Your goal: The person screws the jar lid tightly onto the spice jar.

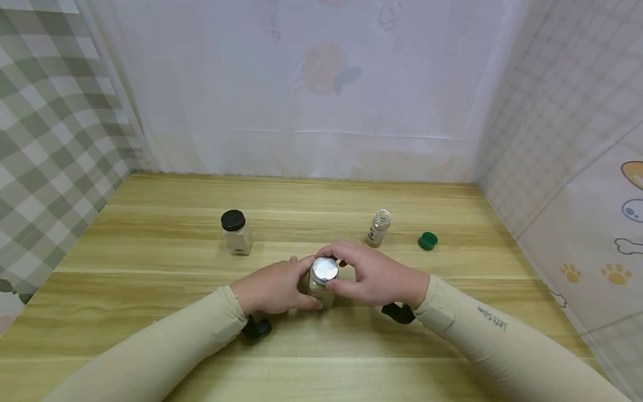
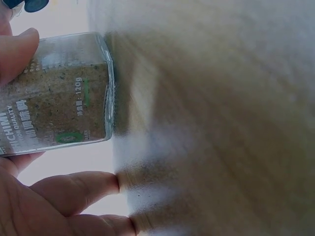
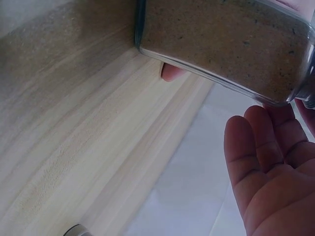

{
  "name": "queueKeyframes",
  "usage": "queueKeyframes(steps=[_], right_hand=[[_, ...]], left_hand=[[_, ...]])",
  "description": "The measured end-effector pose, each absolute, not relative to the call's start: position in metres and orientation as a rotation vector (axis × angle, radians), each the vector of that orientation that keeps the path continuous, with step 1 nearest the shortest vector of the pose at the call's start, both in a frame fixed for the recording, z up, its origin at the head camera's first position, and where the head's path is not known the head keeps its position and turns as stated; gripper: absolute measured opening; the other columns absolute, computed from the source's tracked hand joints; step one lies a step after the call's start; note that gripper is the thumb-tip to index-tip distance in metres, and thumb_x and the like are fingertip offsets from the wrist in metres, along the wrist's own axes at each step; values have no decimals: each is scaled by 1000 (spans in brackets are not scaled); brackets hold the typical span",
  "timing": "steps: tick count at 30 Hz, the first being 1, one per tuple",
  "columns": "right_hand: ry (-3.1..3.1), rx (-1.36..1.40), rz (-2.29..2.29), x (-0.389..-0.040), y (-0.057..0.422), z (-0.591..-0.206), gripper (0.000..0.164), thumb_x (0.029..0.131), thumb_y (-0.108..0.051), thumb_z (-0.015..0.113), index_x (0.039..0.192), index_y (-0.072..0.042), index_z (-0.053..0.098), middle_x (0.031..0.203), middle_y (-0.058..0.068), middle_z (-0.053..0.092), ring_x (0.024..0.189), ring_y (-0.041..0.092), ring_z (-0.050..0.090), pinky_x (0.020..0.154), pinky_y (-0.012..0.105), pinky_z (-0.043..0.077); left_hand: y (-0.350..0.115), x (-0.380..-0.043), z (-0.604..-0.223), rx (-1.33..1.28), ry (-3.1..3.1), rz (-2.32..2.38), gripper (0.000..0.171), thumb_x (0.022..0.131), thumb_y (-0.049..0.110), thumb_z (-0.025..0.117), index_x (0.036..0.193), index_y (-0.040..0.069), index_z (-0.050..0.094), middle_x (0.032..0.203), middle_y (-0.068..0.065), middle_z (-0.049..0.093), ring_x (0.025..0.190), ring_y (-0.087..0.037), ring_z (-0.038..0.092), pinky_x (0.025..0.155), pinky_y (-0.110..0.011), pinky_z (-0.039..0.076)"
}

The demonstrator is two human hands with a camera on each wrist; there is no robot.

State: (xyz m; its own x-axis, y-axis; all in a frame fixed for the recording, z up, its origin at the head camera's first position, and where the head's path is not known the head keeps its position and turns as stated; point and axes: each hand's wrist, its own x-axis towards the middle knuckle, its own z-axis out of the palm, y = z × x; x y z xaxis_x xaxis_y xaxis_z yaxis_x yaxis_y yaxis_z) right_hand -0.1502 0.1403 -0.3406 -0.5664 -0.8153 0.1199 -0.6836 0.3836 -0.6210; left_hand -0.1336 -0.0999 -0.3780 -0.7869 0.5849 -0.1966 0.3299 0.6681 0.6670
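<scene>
A square glass seasoning jar (image 1: 325, 301) with a shiny silver top (image 1: 325, 269) stands upright on the table in the head view. My left hand (image 1: 278, 287) grips its body, thumb on the near side. The thumb and a finger of my right hand (image 1: 374, 273) hold it at the rim of the silver top from the right. Brown speckled powder fills most of the jar (image 2: 59, 103) in the left wrist view, below a printed label. Under the jar (image 3: 221, 49) in the right wrist view, the other right fingers (image 3: 243, 152) extend loosely.
A black-capped jar (image 1: 236, 237) of pale contents stands at the back left of the wooden table (image 1: 326, 368). Behind my right hand is a small uncapped glass bottle (image 1: 378, 229), with a green cap (image 1: 428, 240) to its right. Cloth walls (image 1: 301, 151) enclose the back and sides.
</scene>
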Motion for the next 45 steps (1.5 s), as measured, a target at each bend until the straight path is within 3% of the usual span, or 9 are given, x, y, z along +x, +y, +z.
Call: queueKeyframes(steps=[7, 14, 20, 24, 29, 32, 39, 45], right_hand=[[2440, -1309, -970, -149, 138, -340, 32, 100, -22, 73, 128, -11, 61, 119, -3, 67, 109, 12, 61, 98, 41, 55], [2433, -1352, -964, -150, 140, -340, 50, 98, -16, 73, 144, -6, 55, 132, 2, 65, 118, 14, 62, 104, 42, 54], [2427, -1344, -957, -151, 140, -340, 36, 100, -17, 72, 134, -12, 60, 126, -3, 66, 115, 11, 61, 100, 39, 55], [2428, -1315, -961, -151, 140, -339, 38, 100, -20, 73, 134, -11, 58, 124, -3, 66, 112, 11, 61, 99, 38, 55], [2426, -1390, -964, -151, 141, -340, 48, 99, -15, 73, 143, -4, 56, 134, 3, 65, 120, 15, 61, 104, 41, 54], [2427, -1404, -962, -152, 141, -340, 44, 99, -13, 72, 140, -6, 59, 133, 2, 66, 120, 14, 61, 104, 41, 54], [2424, -1304, -972, -152, 139, -341, 36, 99, -20, 75, 130, -10, 59, 122, -2, 66, 110, 11, 61, 99, 38, 54], [2418, -1353, -967, -152, 140, -341, 51, 99, -17, 73, 144, -3, 53, 132, 4, 65, 117, 16, 61, 104, 41, 54]], left_hand=[[-100, -134, -379, 709, 2481, 892, 79, 89, 42, 85, 156, 30, 44, 140, 0, 69, 147, -41, 48, 129, -53, 27], [-100, -134, -378, 692, 2499, 864, 79, 89, 43, 84, 155, 26, 45, 143, -5, 67, 149, -44, 44, 128, -54, 30], [-100, -134, -378, 724, 2495, 866, 85, 90, 42, 84, 161, 30, 39, 142, -1, 68, 144, -36, 53, 130, -52, 25], [-100, -135, -377, 733, 2484, 887, 82, 90, 39, 84, 159, 30, 41, 142, 3, 67, 142, -30, 56, 132, -50, 22], [-99, -135, -377, 695, 2492, 867, 83, 89, 43, 85, 158, 25, 43, 145, -5, 66, 148, -41, 46, 129, -53, 28], [-100, -135, -377, 684, 2493, 858, 86, 89, 45, 85, 161, 27, 40, 146, -7, 65, 150, -47, 41, 127, -55, 30], [-99, -136, -378, 742, 2482, 892, 77, 90, 40, 85, 155, 28, 45, 138, 3, 70, 139, -27, 59, 131, -50, 23], [-99, -135, -378, 698, 2502, 856, 76, 89, 44, 85, 152, 24, 48, 140, -4, 69, 148, -45, 45, 127, -54, 32]])
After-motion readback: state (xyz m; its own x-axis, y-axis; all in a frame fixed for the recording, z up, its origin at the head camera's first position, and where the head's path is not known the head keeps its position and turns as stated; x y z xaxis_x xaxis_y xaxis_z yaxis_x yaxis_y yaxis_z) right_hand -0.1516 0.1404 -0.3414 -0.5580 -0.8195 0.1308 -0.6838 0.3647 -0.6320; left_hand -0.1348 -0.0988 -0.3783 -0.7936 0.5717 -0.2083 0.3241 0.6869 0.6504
